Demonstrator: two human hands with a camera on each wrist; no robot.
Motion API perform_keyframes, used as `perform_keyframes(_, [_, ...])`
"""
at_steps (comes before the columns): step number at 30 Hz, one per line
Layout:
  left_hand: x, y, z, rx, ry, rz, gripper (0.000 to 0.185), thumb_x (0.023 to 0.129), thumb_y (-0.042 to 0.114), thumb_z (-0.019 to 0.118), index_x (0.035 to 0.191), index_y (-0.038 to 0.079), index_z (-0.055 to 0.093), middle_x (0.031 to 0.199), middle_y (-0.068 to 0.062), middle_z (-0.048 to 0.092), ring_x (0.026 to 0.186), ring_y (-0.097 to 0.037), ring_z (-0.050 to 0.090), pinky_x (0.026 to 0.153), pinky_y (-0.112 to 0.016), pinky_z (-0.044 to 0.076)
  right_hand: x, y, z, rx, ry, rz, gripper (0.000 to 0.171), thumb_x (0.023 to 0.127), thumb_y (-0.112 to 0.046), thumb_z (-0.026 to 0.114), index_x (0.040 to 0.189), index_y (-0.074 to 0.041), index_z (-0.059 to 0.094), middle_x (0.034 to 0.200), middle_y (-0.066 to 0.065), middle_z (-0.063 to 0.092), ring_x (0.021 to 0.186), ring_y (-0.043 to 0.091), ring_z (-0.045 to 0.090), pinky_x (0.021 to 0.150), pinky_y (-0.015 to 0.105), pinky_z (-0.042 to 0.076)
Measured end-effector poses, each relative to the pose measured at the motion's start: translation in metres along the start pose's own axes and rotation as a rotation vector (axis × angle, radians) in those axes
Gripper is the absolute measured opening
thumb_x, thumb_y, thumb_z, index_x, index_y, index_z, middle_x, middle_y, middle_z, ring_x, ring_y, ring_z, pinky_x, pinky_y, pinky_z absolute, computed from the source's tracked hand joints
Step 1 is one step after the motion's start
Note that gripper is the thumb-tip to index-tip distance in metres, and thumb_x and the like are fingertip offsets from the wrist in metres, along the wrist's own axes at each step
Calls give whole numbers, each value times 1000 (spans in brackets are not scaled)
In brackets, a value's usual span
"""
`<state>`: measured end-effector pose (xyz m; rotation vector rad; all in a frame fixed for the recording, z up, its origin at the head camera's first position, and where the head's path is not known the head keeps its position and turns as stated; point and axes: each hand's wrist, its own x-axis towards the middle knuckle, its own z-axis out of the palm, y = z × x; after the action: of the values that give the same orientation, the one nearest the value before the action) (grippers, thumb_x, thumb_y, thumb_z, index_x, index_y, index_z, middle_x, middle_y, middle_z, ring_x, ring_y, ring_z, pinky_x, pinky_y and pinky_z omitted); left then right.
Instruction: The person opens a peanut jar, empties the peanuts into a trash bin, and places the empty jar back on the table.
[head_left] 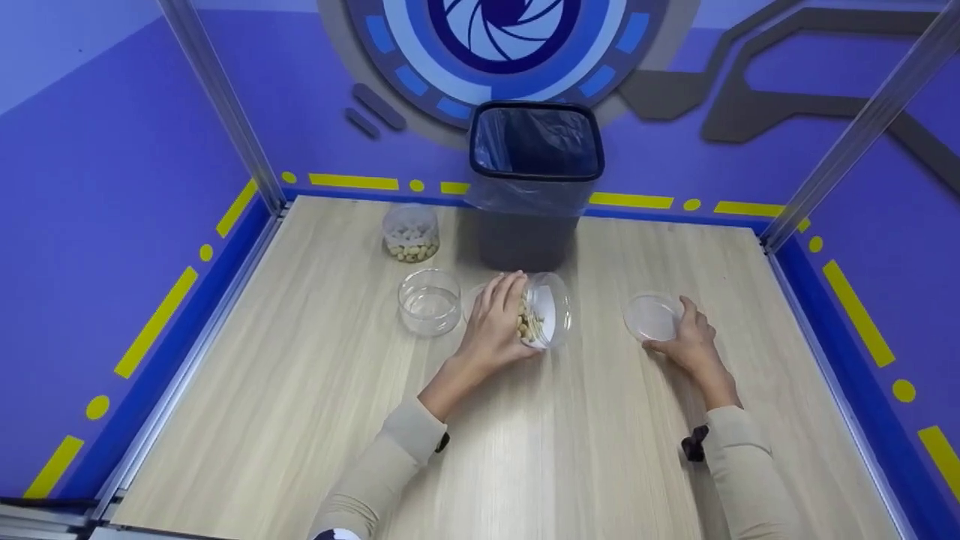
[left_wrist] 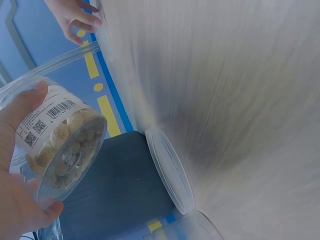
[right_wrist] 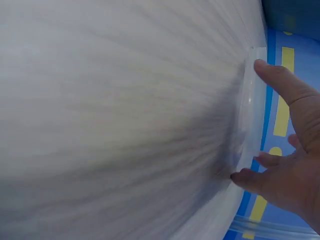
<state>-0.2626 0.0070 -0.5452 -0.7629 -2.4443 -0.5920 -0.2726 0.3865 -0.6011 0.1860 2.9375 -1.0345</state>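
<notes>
My left hand (head_left: 491, 319) grips a clear plastic jar (head_left: 556, 311) tipped on its side above the table. Pale nut-like pieces (left_wrist: 65, 145) lie at the jar's base end, beside a white barcode label (left_wrist: 52, 116). In the head view its mouth side faces right. At the right, my right hand (head_left: 691, 341) is beside a shallow clear round lid or dish (head_left: 652, 319) on the table. The right thumb and fingers are spread around its near edge; whether they press on it is unclear. Another round lid (left_wrist: 170, 170) shows below the jar in the left wrist view.
A clear bowl (head_left: 429, 304) stands left of my left hand. Behind it is a second jar (head_left: 411, 234) of similar pieces. A dark bin (head_left: 529, 232) with a plastic liner stands at the back centre. Metal posts and blue panels bound the table (head_left: 300, 420).
</notes>
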Motion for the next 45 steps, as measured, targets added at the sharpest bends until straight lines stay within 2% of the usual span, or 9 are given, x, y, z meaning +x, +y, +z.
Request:
perform_keyframes(6, [0, -3, -2, -39, -6, -23, 121, 50, 47, 98, 147, 1, 43, 151, -15, 47, 139, -36, 41, 119, -47, 34, -3, -8, -4, -93, -98, 28, 113, 84, -22, 82, 157, 7, 1, 149, 48, 14, 135, 69, 16, 109, 76, 24])
perform_keyframes(10, [4, -5, -10, -28, -11, 1, 120, 53, 50, 96, 148, 0, 42, 151, -16, 47, 139, -38, 41, 119, -47, 35, -2, -26, -14, -164, -191, 58, 113, 86, -25, 79, 158, 7, -3, 151, 47, 8, 138, 67, 8, 111, 77, 20])
perform_keyframes(16, [28, -13, -37, -7, 10, 13, 121, 55, 48, 96, 150, 0, 39, 152, -18, 45, 141, -41, 39, 120, -49, 32, 13, -73, -36, -126, -187, -63, 91, 98, -29, 64, 158, 8, 8, 157, 42, 13, 144, 61, 13, 116, 70, 22])
perform_keyframes(21, [65, -22, -72, 18, 62, -1, 123, 57, 50, 95, 152, 0, 35, 155, -20, 42, 143, -42, 36, 122, -49, 28, 28, -125, -50, 54, -87, -177, 72, 103, -30, 56, 157, 7, 25, 158, 33, 30, 143, 51, 33, 116, 62, 33])
perform_keyframes(24, [88, -26, -95, 23, 85, -21, 125, 58, 50, 96, 154, 1, 33, 157, -18, 39, 144, -41, 34, 122, -49, 26, 37, -162, -55, 206, -27, -199, 66, 104, -33, 54, 155, 4, 34, 156, 27, 39, 141, 45, 42, 114, 56, 39])
perform_keyframes(29, [125, -32, -128, 70, 95, -57, 129, 56, 50, 97, 155, 2, 30, 160, -16, 36, 145, -38, 33, 123, -46, 24, 56, -221, -67, 505, 35, -141, 65, 104, -33, 53, 155, 2, 34, 155, 22, 43, 140, 36, 45, 112, 45, 45])
perform_keyframes(33, [151, -37, -144, 104, 91, -80, 129, 57, 53, 96, 156, 2, 31, 159, -15, 37, 143, -36, 35, 121, -44, 28, 71, -256, -77, 753, -19, -29, 67, 106, -34, 47, 159, 1, 24, 162, 19, 31, 146, 38, 35, 114, 43, 43])
perform_keyframes(39, [184, -52, -157, 152, 10, -133, 128, 58, 53, 95, 157, 6, 29, 158, -13, 37, 142, -36, 35, 119, -45, 32, 90, -280, -82, 989, -132, 80, 65, 108, -32, 42, 159, 2, 21, 161, 19, 30, 146, 40, 35, 118, 50, 35])
perform_keyframes(45, [206, -64, -165, 212, -74, -197, 129, 61, 55, 93, 159, 7, 25, 159, -12, 34, 143, -34, 32, 119, -46, 32, 103, -279, -76, 1064, -120, 151, 64, 108, -24, 43, 159, 3, 17, 151, 23, 36, 140, 41, 41, 116, 52, 36])
